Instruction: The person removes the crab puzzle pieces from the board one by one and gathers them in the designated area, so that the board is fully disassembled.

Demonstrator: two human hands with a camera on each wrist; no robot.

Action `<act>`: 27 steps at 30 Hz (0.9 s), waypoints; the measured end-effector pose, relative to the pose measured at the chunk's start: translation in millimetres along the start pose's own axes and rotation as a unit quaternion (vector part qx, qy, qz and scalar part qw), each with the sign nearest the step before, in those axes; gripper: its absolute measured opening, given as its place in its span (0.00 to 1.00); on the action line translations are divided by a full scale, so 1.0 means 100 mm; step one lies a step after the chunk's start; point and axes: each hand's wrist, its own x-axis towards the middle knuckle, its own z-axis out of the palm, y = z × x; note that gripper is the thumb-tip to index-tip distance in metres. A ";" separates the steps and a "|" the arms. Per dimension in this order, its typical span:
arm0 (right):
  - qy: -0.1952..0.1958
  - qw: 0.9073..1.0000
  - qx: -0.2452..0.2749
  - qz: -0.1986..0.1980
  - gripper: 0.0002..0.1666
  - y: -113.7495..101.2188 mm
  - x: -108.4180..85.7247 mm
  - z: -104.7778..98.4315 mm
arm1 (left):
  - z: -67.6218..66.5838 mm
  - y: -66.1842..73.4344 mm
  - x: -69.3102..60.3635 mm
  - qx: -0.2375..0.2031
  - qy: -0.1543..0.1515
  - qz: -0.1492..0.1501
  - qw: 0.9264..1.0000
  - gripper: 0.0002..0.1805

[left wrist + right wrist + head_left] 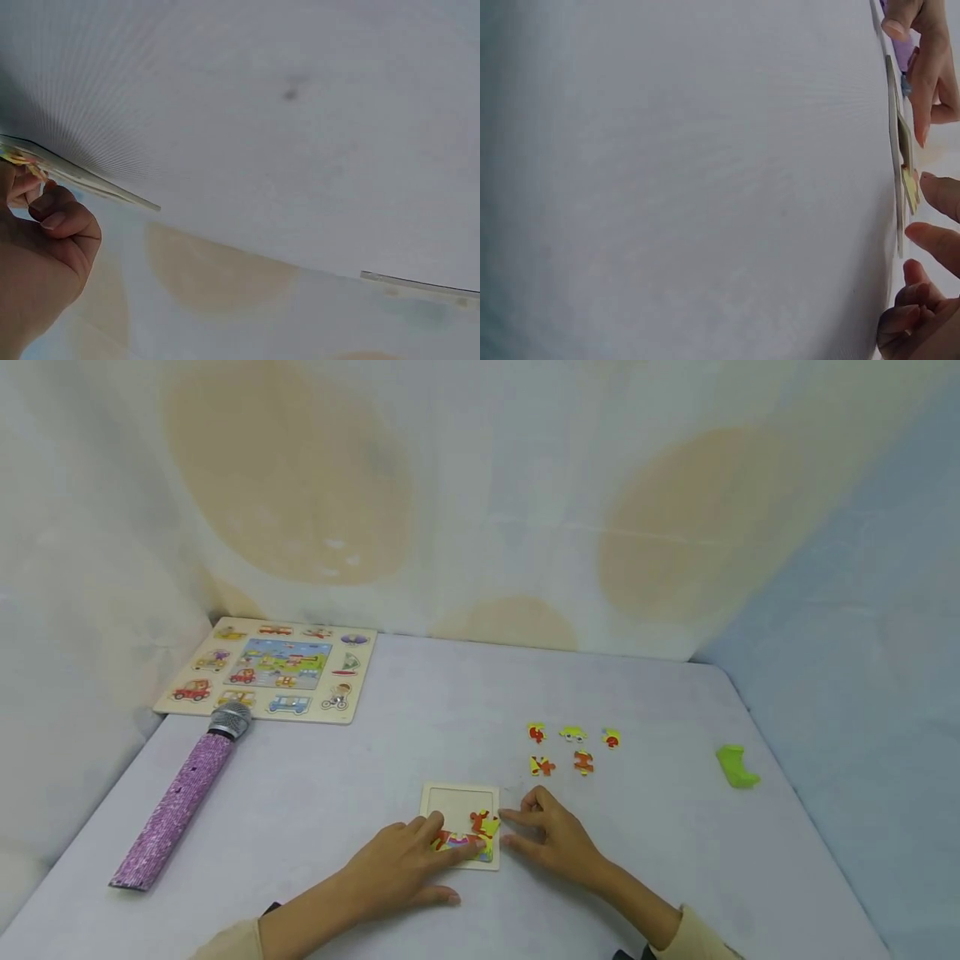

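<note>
A small square wooden puzzle tray (459, 789) lies near the front of the table, several joined pieces along its lower part. Over it, my left hand (393, 868) extends its index finger across the joined pieces (457, 840). At the tray's right edge, my right hand (561, 842) points its index finger and thumb, tips apart, with its other fingers curled in. A red and yellow puzzle piece (487, 823) sits by those fingertips. In the right wrist view a yellow piece (910, 187) stands tilted above the tray rim. The left wrist view shows my left hand (49, 255) hiding most of the tray.
Several loose puzzle pieces (573, 734) lie in two rows beyond my right hand. A bright green object (737, 767) is at the far right. Back left, a vehicle picture board (348, 702) lies beside a microphone (180, 802) with a purple glittery handle.
</note>
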 end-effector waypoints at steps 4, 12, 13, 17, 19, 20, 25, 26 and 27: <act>-0.002 1.000 -0.001 0.004 0.24 -0.01 -0.02 0.00 | 0.02 -0.01 0.00 -0.007 -0.003 0.002 1.000 0.33; -0.008 1.000 0.009 0.021 0.25 -0.07 -0.04 0.03 | 0.04 -0.02 0.02 0.009 0.002 0.010 1.000 0.33; -0.006 1.000 0.011 0.025 0.25 -0.08 -0.04 0.04 | 0.04 -0.02 0.02 0.008 -0.001 0.008 1.000 0.33; 0.002 0.999 0.019 0.032 0.27 -0.10 -0.07 0.07 | 0.05 -0.01 0.03 0.000 -0.020 0.003 1.000 0.33; 0.007 0.999 0.028 0.032 0.27 -0.12 -0.07 0.09 | 0.04 -0.02 0.04 -0.004 -0.026 0.002 1.000 0.33; 0.008 0.999 0.034 0.031 0.28 -0.12 -0.07 0.10 | 0.04 -0.02 0.04 -0.005 -0.028 0.002 1.000 0.33; 0.008 0.997 0.072 0.036 0.30 -0.17 -0.04 0.15 | 0.05 -0.03 0.04 -0.006 -0.028 0.006 1.000 0.33; 0.007 0.996 0.076 0.040 0.30 -0.18 -0.03 0.16 | 0.05 -0.03 0.05 -0.004 -0.024 0.008 1.000 0.33; 0.007 0.996 0.076 0.044 0.31 -0.19 -0.02 0.16 | 0.05 -0.03 0.05 -0.003 -0.021 0.010 1.000 0.33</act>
